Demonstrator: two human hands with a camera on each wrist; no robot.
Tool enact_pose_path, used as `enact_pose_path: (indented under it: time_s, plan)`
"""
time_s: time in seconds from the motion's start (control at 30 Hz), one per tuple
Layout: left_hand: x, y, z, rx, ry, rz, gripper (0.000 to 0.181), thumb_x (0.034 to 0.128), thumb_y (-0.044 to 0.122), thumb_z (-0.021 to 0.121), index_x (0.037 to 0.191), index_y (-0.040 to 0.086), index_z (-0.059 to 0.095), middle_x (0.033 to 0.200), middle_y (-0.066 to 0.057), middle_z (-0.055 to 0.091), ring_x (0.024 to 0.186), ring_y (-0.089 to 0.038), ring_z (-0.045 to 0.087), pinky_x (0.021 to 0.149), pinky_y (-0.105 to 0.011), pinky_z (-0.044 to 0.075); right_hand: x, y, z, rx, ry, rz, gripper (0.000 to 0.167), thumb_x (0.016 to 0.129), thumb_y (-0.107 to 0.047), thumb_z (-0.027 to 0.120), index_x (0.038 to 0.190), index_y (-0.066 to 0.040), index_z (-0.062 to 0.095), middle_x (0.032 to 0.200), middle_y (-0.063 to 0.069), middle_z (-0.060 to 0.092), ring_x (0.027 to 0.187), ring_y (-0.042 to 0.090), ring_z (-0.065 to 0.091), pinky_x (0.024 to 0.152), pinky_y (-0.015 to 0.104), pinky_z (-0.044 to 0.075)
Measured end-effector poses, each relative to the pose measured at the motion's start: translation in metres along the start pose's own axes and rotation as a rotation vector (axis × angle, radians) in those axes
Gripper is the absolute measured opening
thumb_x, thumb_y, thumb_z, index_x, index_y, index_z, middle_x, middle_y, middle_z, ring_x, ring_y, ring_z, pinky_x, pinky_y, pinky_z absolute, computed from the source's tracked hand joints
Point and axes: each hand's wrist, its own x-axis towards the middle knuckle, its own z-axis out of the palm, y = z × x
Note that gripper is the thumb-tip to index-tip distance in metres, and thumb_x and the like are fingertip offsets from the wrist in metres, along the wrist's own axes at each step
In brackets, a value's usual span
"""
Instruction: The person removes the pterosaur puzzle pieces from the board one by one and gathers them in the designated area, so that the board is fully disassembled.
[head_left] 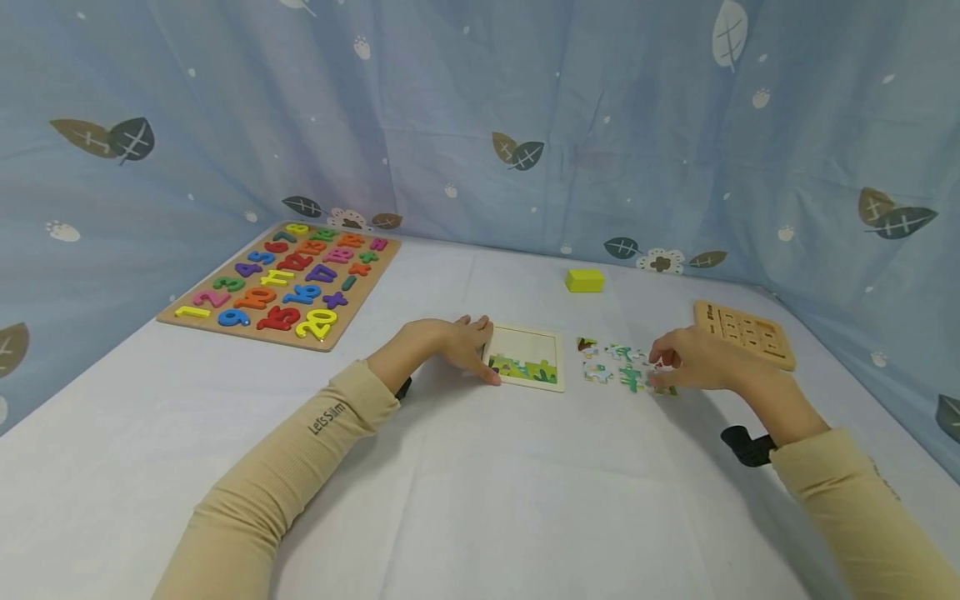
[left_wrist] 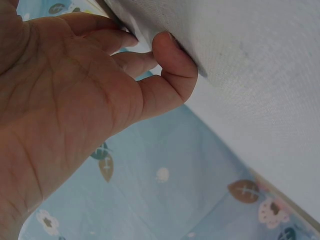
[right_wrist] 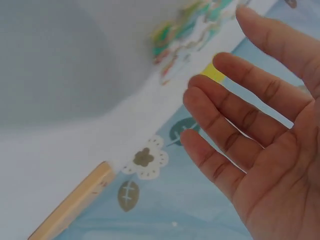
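A square wooden puzzle frame (head_left: 562, 367) lies mid-table, with joined green pieces (head_left: 525, 369) along its near side. At its left edge rests my left hand (head_left: 462, 343), thumb at the near corner; the left wrist view shows this hand (left_wrist: 85, 80) with fingertips at the white cloth. Loose puzzle pieces (head_left: 597, 372) lie to the right of the frame. Over the rightmost ones hovers my right hand (head_left: 701, 360), partly covering them. In the right wrist view the hand (right_wrist: 260, 120) has spread fingers holding nothing, the pieces (right_wrist: 190, 32) blurred beyond.
A number board (head_left: 300, 283) with coloured numerals lies at the left. Behind the loose pieces stands a yellow-green block (head_left: 584, 281). A wooden board with printed digits (head_left: 780, 342) is right of my right hand. Patterned blue cloth (head_left: 465, 108) hangs behind the table.
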Motion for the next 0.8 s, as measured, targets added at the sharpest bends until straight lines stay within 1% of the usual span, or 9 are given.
enact_pose_path:
  time_s: [0.07,0.13,0.27,0.43,0.5,0.57,0.67,0.8]
  plan:
    - [0.0,0.0,0.0,-0.003,-0.002,-0.003,0.102,0.0898,0.059,0.055,0.155,0.007,-0.003,0.163,-0.009,-0.008,0.15,-0.031,-0.009,0.121,-0.051,0.004,0.002,-0.003,-0.003,-0.005,0.029,-0.026,0.028,0.083,-0.022,0.074,0.099,0.0,0.069,0.088,0.005,0.066,0.081,0.018,0.058,0.071,0.036,0.05]
    - [0.0,0.0,0.0,-0.005,-0.002,-0.001,0.102,0.0899,0.059,0.055,0.155,0.007,-0.003,0.163,-0.009,-0.008,0.15,-0.031,-0.009,0.121,-0.051,0.004,0.005,-0.008,-0.005,-0.005,0.042,-0.044,0.028,0.084,-0.022,0.073,0.101,0.001,0.069,0.091,0.007,0.068,0.084,0.02,0.06,0.074,0.039,0.051]
    - [0.002,-0.001,0.0,-0.019,-0.002,0.0,0.104,0.0884,0.061,0.056,0.155,0.007,-0.003,0.163,-0.009,-0.007,0.15,-0.03,-0.008,0.121,-0.05,0.004,0.011,-0.019,-0.005,0.013,0.017,-0.056,0.03,0.086,-0.021,0.071,0.105,0.001,0.068,0.094,0.009,0.068,0.087,0.022,0.061,0.077,0.041,0.051]
    - [0.015,-0.008,0.002,-0.021,-0.01,0.002,0.115,0.081,0.069,0.059,0.155,0.006,-0.002,0.163,-0.009,-0.006,0.15,-0.032,-0.007,0.121,-0.051,0.005,0.02,-0.033,-0.002,0.027,0.008,-0.063,0.031,0.087,-0.021,0.069,0.108,0.003,0.068,0.095,0.01,0.068,0.089,0.023,0.061,0.079,0.04,0.052]
    - [0.015,-0.008,0.002,-0.016,-0.012,0.0,0.115,0.0807,0.07,0.059,0.155,0.006,-0.002,0.163,-0.01,-0.006,0.15,-0.032,-0.007,0.121,-0.051,0.005,0.024,-0.038,-0.002,0.031,0.003,-0.063,0.032,0.087,-0.021,0.07,0.109,0.003,0.068,0.096,0.009,0.068,0.089,0.022,0.061,0.08,0.039,0.052]
    - [0.013,-0.007,0.002,-0.017,-0.006,0.004,0.113,0.0823,0.068,0.059,0.155,0.006,-0.002,0.163,-0.009,-0.006,0.15,-0.032,-0.007,0.121,-0.051,0.005,0.029,-0.045,-0.001,0.037,0.001,-0.066,0.031,0.087,-0.021,0.07,0.109,0.002,0.068,0.095,0.009,0.068,0.088,0.021,0.06,0.08,0.039,0.052]
    - [0.005,-0.002,0.0,-0.018,-0.004,-0.001,0.106,0.0866,0.062,0.058,0.155,0.006,-0.002,0.163,-0.009,-0.006,0.15,-0.031,-0.008,0.121,-0.049,0.004,0.038,-0.056,-0.001,0.048,-0.004,-0.073,0.03,0.087,-0.021,0.07,0.109,0.001,0.069,0.096,0.008,0.067,0.089,0.02,0.059,0.08,0.038,0.051]
    - [0.001,0.001,-0.001,-0.007,0.005,0.002,0.104,0.0883,0.06,0.057,0.155,0.006,-0.002,0.163,-0.009,-0.006,0.15,-0.031,-0.007,0.121,-0.048,0.005,0.05,-0.072,-0.001,0.049,-0.025,-0.066,0.031,0.088,-0.021,0.07,0.112,-0.001,0.068,0.098,0.007,0.066,0.089,0.02,0.056,0.081,0.036,0.05]
